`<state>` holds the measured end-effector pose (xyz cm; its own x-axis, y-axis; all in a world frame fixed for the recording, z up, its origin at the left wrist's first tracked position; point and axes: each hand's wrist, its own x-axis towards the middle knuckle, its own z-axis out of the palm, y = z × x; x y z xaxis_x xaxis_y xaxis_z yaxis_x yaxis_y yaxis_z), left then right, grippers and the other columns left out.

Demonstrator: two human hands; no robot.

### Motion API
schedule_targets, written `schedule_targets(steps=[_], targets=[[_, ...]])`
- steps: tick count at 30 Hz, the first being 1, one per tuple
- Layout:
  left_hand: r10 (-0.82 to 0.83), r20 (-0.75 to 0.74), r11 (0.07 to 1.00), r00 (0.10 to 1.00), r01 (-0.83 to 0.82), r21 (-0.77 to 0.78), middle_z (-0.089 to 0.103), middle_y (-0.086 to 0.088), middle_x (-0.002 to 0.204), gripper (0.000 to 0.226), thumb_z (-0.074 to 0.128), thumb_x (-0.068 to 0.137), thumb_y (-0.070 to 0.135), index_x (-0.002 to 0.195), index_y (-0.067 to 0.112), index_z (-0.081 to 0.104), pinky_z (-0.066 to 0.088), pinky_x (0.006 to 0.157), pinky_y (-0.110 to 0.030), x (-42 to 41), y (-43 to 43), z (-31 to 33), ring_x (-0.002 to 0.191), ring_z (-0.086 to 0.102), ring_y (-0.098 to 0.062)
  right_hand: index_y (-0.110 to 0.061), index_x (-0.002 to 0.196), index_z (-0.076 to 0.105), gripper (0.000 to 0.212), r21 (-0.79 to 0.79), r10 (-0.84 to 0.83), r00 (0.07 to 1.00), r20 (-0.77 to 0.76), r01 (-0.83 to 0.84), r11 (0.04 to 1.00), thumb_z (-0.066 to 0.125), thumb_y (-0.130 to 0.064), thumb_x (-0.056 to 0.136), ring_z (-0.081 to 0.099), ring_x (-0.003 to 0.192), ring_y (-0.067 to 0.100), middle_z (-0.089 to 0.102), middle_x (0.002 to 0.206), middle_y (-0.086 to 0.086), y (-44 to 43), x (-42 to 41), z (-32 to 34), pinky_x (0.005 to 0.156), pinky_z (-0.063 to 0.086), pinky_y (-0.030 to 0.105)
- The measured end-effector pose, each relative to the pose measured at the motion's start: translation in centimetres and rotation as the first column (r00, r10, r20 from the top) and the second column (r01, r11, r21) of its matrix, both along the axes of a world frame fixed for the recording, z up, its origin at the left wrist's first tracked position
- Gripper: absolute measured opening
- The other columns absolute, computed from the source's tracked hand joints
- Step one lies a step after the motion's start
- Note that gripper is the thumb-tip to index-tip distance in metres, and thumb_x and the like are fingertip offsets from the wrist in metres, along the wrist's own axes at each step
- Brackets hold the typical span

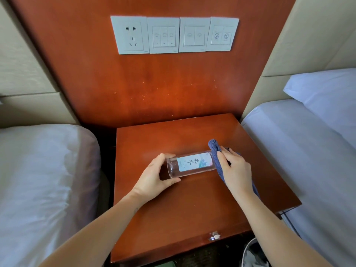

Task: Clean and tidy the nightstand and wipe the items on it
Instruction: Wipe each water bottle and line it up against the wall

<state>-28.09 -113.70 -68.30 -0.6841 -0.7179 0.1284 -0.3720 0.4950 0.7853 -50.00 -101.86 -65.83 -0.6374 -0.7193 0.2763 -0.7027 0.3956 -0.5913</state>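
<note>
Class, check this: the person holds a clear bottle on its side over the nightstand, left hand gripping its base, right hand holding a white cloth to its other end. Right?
One slip: the cloth is blue, not white, per the head view. The rest stands: bottle on its side over the nightstand, left hand at its base, right hand holding the cloth.

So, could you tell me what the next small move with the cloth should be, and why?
Probably slide the blue cloth leftward along the bottle. The right hand holds the cloth round only the bottle's right end, the left hand grips the other end, and the labelled middle between them lies uncovered.
</note>
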Motion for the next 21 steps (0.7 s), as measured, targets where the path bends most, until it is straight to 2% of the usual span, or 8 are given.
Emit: schedule_targets(steps=[2,4,6,8,11,13,17,21], targets=[[0.044,0.001,0.999,0.999,-0.044,0.018,0.052,0.021,0.129,0.073,0.076,0.072,0.055,0.132,0.034,0.04,0.038,0.106,-0.02,0.2,0.3,0.0,0.122,0.046,0.003,-0.014,0.125,0.066,0.032,-0.036,0.007,0.999,0.039,-0.006,0.999,0.049,-0.025,0.1,0.052,0.128,0.021,0.063,0.13,0.006,0.2,0.3,-0.1,0.093,0.041,0.024],[0.107,-0.009,0.994,0.994,-0.107,0.008,0.057,0.022,0.12,0.076,0.061,0.073,0.069,0.135,0.03,0.042,0.036,0.103,-0.019,0.5,0.8,0.2,0.118,0.047,0.003,-0.012,0.124,0.066,0.032,-0.065,0.008,0.997,0.078,-0.003,0.998,0.05,-0.023,0.099,0.057,0.123,0.023,0.064,0.127,0.007,0.9,0.0,-0.2,0.091,0.046,0.026],[0.118,0.019,0.993,0.993,-0.118,-0.015,0.062,0.026,0.108,0.056,0.055,0.078,0.067,0.123,0.034,0.056,0.039,0.101,-0.023,0.5,0.8,0.3,0.112,0.049,0.004,-0.011,0.124,0.066,0.031,-0.079,-0.005,0.995,0.104,0.013,0.997,0.051,-0.021,0.099,0.059,0.12,0.024,0.065,0.125,0.007,1.5,-0.5,-0.3,0.092,0.046,0.026],[0.107,0.027,0.994,0.994,-0.107,0.019,0.064,0.028,0.105,0.036,0.062,0.08,0.059,0.111,0.041,0.061,0.04,0.102,-0.026,0.4,0.5,0.2,0.109,0.051,0.007,-0.011,0.123,0.067,0.03,-0.071,0.001,0.994,0.106,0.006,0.997,0.052,-0.02,0.099,0.057,0.122,0.022,0.064,0.128,0.006,1.7,-0.7,-0.4,0.092,0.04,0.02],[0.072,-0.011,0.994,0.997,-0.071,0.08,0.063,0.029,0.115,0.059,0.068,0.075,0.064,0.127,0.039,0.053,0.035,0.1,-0.013,0.5,0.3,0.2,0.115,0.052,0.01,-0.011,0.123,0.066,0.029,-0.098,0.022,0.992,0.127,-0.01,0.995,0.053,-0.019,0.098,0.054,0.127,0.02,0.062,0.13,0.005,1.5,-0.4,-0.3,0.094,0.042,0.023],[0.092,-0.021,0.989,0.996,-0.089,0.114,0.065,0.029,0.112,0.063,0.066,0.075,0.063,0.13,0.038,0.049,0.031,0.095,-0.008,0.4,0.2,0.4,0.114,0.053,0.01,-0.012,0.125,0.065,0.03,-0.124,0.062,0.99,0.128,-0.046,0.991,0.055,-0.018,0.098,0.051,0.129,0.019,0.061,0.132,0.004,1.3,-0.4,-0.4,0.097,0.045,0.029],[0.118,-0.025,0.985,0.993,-0.114,0.128,0.066,0.028,0.107,0.053,0.059,0.078,0.07,0.119,0.039,0.051,0.036,0.096,-0.014,0.3,0.2,0.5,0.112,0.055,0.008,-0.013,0.125,0.065,0.03,-0.125,0.138,0.987,0.087,-0.127,0.984,0.057,-0.016,0.096,0.049,0.131,0.018,0.061,0.131,0.002,1.2,-1.4,-0.9,0.1,0.046,0.032],[0.102,0.019,0.985,0.995,-0.104,0.14,0.064,0.024,0.11,0.045,0.061,0.073,0.065,0.104,0.036,0.047,0.036,0.089,-0.006,0.3,0.4,0.5,0.107,0.054,0.012,-0.014,0.127,0.063,0.032,-0.087,0.2,0.979,0.047,-0.196,0.977,0.057,-0.017,0.096,0.046,0.134,0.018,0.06,0.133,0.001,0.8,-2.1,-0.6,0.107,0.04,0.034]])
